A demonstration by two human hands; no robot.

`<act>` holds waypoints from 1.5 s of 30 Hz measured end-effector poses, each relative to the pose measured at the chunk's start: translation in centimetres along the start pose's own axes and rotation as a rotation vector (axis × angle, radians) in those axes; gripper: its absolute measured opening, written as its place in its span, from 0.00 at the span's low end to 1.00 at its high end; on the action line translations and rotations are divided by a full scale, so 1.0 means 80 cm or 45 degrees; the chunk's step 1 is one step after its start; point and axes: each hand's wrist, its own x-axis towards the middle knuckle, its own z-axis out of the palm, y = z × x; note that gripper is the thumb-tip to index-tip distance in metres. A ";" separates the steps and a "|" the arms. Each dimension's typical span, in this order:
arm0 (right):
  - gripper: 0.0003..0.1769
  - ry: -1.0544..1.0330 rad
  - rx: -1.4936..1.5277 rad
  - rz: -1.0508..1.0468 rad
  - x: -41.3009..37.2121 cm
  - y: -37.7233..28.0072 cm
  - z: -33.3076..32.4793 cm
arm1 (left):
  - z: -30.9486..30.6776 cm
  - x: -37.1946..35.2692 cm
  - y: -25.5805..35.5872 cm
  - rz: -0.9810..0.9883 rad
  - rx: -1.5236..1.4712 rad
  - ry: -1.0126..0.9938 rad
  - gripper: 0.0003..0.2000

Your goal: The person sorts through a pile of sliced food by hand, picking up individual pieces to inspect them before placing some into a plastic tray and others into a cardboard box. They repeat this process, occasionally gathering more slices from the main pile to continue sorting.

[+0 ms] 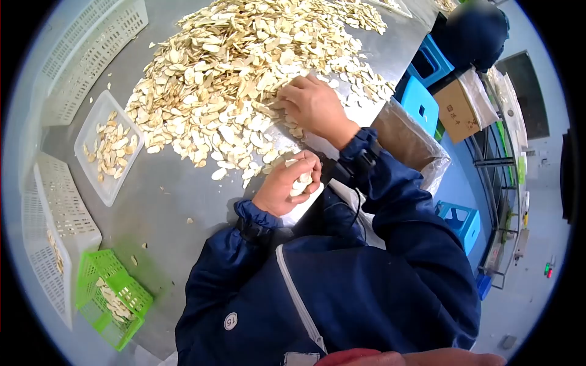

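A large heap of pale, dried-looking slices [226, 79] is spread over the metal table. My left hand [284, 188] is closed around several of these slices [300, 183], close to my body at the near edge of the heap. My right hand [317, 110] reaches onto the right side of the heap with its fingers bent and pressed together. Its fingertips touch the slices, and what they hold, if anything, is hidden.
A translucent tray [110, 192] with slices, white perforated baskets [67, 213] and a green basket [119, 265] stand at left. A lined box [421, 149] is right of my right arm. Blue stools [421, 107], a cardboard carton [458, 110] and another person [473, 36] are farther right.
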 end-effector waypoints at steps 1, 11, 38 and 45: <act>0.11 -0.022 0.010 -0.021 -0.008 0.007 -0.010 | 0.002 0.000 -0.001 -0.007 0.005 -0.005 0.09; 0.17 -0.302 1.259 0.825 -0.084 0.035 -0.056 | 0.001 0.003 -0.004 0.085 -0.029 0.012 0.13; 0.12 0.078 0.087 -0.026 -0.009 0.045 0.008 | -0.001 0.002 -0.003 0.121 -0.010 0.045 0.08; 0.09 0.041 0.167 0.099 -0.045 0.046 -0.010 | 0.003 0.005 -0.004 0.162 0.021 0.020 0.10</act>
